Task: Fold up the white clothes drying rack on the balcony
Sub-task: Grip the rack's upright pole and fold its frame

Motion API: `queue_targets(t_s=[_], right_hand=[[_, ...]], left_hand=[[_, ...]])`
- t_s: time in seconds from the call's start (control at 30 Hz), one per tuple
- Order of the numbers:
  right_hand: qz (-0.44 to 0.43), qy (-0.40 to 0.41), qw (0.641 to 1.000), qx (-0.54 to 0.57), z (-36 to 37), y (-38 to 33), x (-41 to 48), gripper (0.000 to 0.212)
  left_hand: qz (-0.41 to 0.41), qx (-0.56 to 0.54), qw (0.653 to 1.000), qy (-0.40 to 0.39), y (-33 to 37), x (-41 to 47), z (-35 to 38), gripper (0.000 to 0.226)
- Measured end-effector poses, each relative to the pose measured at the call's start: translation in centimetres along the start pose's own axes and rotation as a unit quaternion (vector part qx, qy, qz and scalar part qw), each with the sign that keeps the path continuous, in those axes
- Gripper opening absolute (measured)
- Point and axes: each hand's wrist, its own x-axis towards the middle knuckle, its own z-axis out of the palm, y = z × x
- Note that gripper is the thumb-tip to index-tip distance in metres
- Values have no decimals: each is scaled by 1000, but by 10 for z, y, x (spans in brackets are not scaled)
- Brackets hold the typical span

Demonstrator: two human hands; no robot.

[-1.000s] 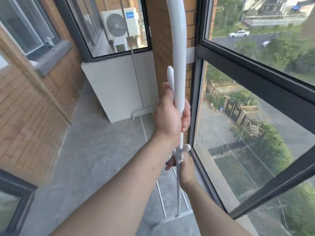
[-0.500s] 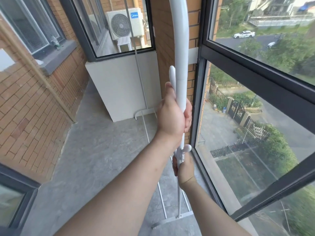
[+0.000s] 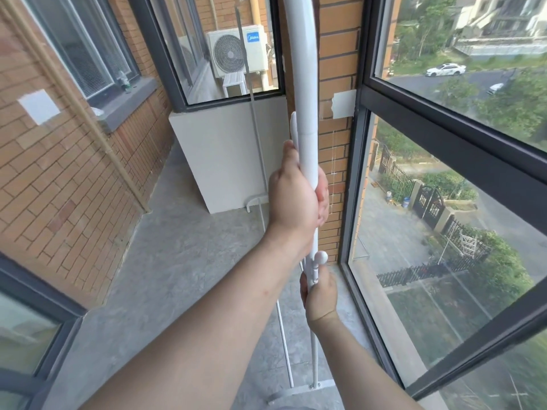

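The white drying rack [image 3: 302, 84] stands upright in front of me, its thick tube running up out of the top of the view. My left hand [image 3: 296, 199] is wrapped around that tube at mid height. Below it my right hand [image 3: 321, 294] grips the thin lower pole, just under a round white knob [image 3: 320, 257]. The rack's foot bar [image 3: 299, 392] rests on the grey floor. A second thin upright [image 3: 257, 137] and its curved foot [image 3: 254, 199] stand farther back by the white wall.
A large glass window with a dark frame [image 3: 355, 179] is close on the right. A brick pillar [image 3: 337, 54] is right behind the rack. A brick wall [image 3: 59, 179] bounds the left. Grey floor [image 3: 177, 276] lies between them; a low white wall [image 3: 228, 155] closes the far end.
Both hands keep the same grips on the rack. The view has turned slightly, so the balcony's far end and the wall on the left show more.
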Motion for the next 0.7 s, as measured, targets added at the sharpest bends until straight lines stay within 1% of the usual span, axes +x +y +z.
queue_targets(t_s=[0.07, 0.17, 0.27, 0.37, 0.57, 0.7], right_hand=[[-13, 0, 1000, -12, 1, -1, -4, 31], [-28, -1, 1000, -1, 1, -2, -10, 34], [-45, 0, 999, -27, 0, -4, -17, 25], [-39, 13, 999, -33, -2, -4, -22, 25], [-50, 9, 998, -29, -4, -10, -37, 25], [-24, 19, 999, -13, -5, -11, -48, 29]], left_hand=[[-1, -4, 1000, 5, 4, -4, -1, 78], [5, -7, 1000, 12, 8, -12, -2, 77], [5, -7, 1000, 15, 10, -20, -3, 76], [6, -4, 1000, 16, 12, -26, -4, 73], [12, -3, 1000, 14, 18, -38, 3, 74], [10, 8, 1000, 11, 19, -50, 7, 74]])
